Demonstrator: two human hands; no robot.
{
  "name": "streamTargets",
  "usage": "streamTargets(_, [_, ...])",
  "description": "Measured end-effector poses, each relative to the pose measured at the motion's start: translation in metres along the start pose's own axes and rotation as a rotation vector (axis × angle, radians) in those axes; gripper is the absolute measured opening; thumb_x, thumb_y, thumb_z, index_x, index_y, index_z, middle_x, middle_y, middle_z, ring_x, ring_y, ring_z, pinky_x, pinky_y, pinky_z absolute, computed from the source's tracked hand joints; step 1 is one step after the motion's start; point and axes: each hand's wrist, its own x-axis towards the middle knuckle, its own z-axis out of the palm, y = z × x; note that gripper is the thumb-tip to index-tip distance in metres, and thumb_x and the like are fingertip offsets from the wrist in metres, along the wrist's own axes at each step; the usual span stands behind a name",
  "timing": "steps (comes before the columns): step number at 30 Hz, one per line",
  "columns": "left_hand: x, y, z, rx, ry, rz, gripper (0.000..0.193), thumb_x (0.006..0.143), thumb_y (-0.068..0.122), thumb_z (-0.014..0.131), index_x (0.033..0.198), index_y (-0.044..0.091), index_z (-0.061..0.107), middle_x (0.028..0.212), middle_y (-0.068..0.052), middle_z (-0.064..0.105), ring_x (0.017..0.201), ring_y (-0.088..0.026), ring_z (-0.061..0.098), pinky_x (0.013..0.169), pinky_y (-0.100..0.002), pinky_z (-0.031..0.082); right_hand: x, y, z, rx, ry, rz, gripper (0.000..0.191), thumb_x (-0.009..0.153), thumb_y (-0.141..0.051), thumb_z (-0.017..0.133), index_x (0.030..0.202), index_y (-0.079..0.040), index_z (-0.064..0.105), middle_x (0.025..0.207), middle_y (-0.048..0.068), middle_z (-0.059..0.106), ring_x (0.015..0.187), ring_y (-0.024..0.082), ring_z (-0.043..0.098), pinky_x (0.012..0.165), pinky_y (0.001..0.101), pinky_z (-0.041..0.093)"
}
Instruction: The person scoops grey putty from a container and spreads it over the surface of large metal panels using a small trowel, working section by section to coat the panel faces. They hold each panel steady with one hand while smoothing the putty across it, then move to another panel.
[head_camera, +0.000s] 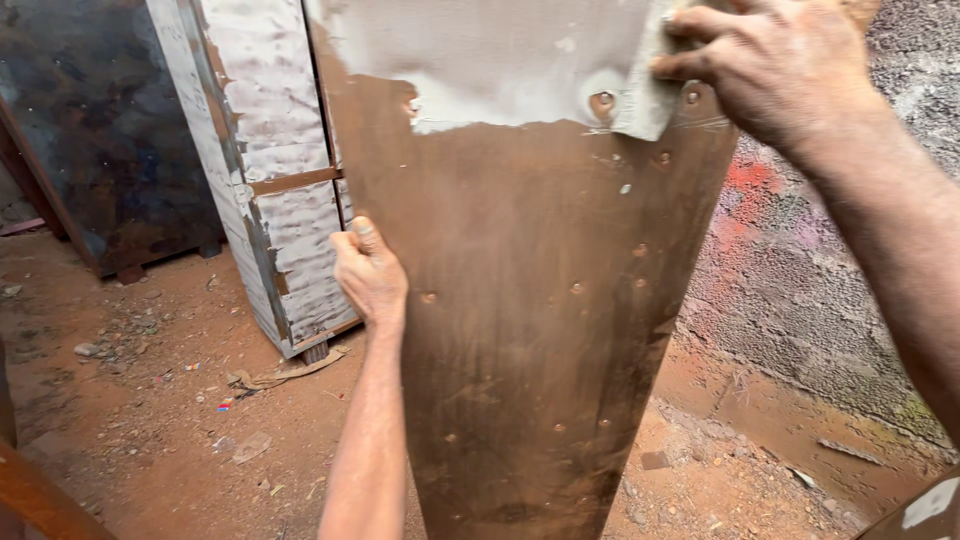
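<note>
Gripping brown panel (530, 330) left edge: left hand (368, 272) clenched; right hand (775, 65) presses grey pad (650, 95) above

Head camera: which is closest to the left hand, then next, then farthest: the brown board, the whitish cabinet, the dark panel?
1. Brown board: the left hand holds its left edge.
2. Whitish cabinet: just left, behind.
3. Dark panel: far left, at the back.
</note>
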Motion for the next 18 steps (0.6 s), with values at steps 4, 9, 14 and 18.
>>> streamTargets(4, [-0.001, 0.001, 0.000, -0.006, 0.017, 0.016, 0.065, 0.108, 0.062, 0.040, 0.083, 0.003, 0.047, 0.065, -0.019, 0.052, 0.063, -0.038, 0.055, 0.062, -0.051, 0.043, -0.030, 0.035, 0.045, -0.061, -0.017, 0.031, 0.046, 0.101, -0.018, 0.054, 0.127, -0.054, 0.068, 0.140, -0.019, 0.064, 0.102, 0.001, 0.067, 0.074, 0.0251, 0.059])
streamTargets(9, [-0.004, 0.001, -0.005, -0.010, 0.000, 0.052, 0.065, 0.110, 0.061, 0.039, 0.087, 0.001, 0.047, 0.069, -0.021, 0.054, 0.067, -0.043, 0.056, 0.064, -0.053, 0.042, -0.069, 0.059, 0.135, 0.162, -0.023, 0.039, 0.040, 0.108, -0.009, 0.057, 0.126, -0.042, 0.071, 0.131, -0.011, 0.070, 0.101, 0.002, 0.068, 0.081, 0.0246, 0.057])
streamTargets(14, [-0.004, 0.007, -0.006, 0.030, 0.035, 0.044, 0.060, 0.109, 0.057, 0.042, 0.087, 0.002, 0.049, 0.070, -0.022, 0.056, 0.069, -0.045, 0.057, 0.065, -0.055, 0.042, -0.118, 0.059, 0.164, 0.226, 0.092, 0.074, 0.029, 0.119, -0.009, 0.061, 0.123, -0.035, 0.073, 0.130, -0.008, 0.071, 0.111, 0.001, 0.066, 0.098, 0.0229, 0.050])
streamTargets(18, [-0.008, 0.008, -0.006, 0.047, 0.060, 0.092, 0.053, 0.110, 0.053, 0.044, 0.096, 0.002, 0.050, 0.080, -0.021, 0.060, 0.077, -0.044, 0.059, 0.069, -0.055, 0.043, -0.184, -0.025, 0.110, 0.591, 0.228, 0.420, 0.017, 0.091, -0.004, 0.079, 0.106, -0.013, 0.080, 0.120, 0.008, 0.075, 0.119, 0.029, 0.063, 0.093, 0.0420, 0.048])
